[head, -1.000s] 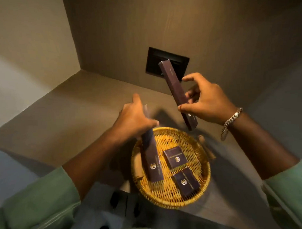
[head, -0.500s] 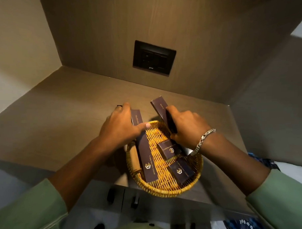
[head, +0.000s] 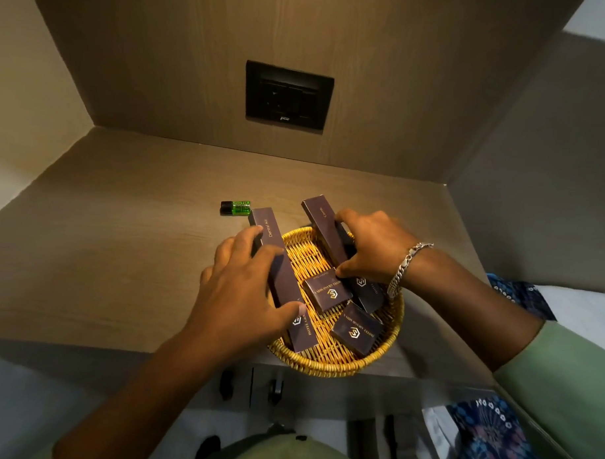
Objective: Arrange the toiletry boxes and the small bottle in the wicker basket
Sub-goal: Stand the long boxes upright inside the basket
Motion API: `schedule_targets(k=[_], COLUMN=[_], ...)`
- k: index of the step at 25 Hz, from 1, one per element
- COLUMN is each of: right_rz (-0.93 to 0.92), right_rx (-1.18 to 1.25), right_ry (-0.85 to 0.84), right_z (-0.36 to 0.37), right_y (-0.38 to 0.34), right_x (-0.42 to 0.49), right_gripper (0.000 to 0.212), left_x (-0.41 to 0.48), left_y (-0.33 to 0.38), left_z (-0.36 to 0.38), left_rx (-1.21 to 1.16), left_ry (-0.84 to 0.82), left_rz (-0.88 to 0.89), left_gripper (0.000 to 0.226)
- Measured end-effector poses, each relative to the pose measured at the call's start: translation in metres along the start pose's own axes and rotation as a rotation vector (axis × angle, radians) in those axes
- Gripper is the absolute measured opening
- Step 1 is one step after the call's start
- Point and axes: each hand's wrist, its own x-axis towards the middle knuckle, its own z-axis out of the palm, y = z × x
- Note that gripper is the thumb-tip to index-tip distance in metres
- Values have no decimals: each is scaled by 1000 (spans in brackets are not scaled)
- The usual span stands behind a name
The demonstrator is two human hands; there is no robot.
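Note:
A round yellow wicker basket [head: 336, 363] sits at the shelf's front edge. My left hand [head: 241, 293] grips a long dark purple box marked Dental Kit [head: 268, 230], which lies along the basket's left side and sticks out over the far rim. My right hand [head: 370, 251] holds a second long box marked Comb [head: 319, 215], slanted across the basket's right side. Two small square purple boxes lie in the basket, one in the middle [head: 327, 292], one nearer me [head: 356, 332]. A small green bottle with a black cap [head: 237, 208] lies on its side on the shelf behind the basket.
The wooden shelf [head: 123, 235] is closed in by a back wall with a black switch panel [head: 288, 95] and by side walls left and right. Below the shelf's front edge are drawer fronts with dark handles [head: 275, 388]. Patterned blue cloth [head: 523, 295] lies at the right.
My right hand brought the Comb box down from the air into the basket. My left hand slid toward me along the Dental Kit box, which uncovered the green bottle behind it.

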Motion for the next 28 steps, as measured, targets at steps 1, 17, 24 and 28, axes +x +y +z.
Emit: schedule_targets(k=[1,17,24,28], right_rz=[3,-229,-107,-131], right_rx=[-13,-158,-64,-24], right_ry=[-1,-17,172,159], right_z=[0,12,43,45], right_y=[2,-8,2,6], right_x=[-2,-85,-99,-101], right_gripper=[79,47,52,56], left_x=[1,39,46,35], left_y=[2,0,-7,1], left_z=[1,-6,-13,-16], left_rx=[32,304,343,370], left_ry=[11,-114,-286,-241], left_rz=[-4,58,94,77], left_gripper=[80,116,118,121])
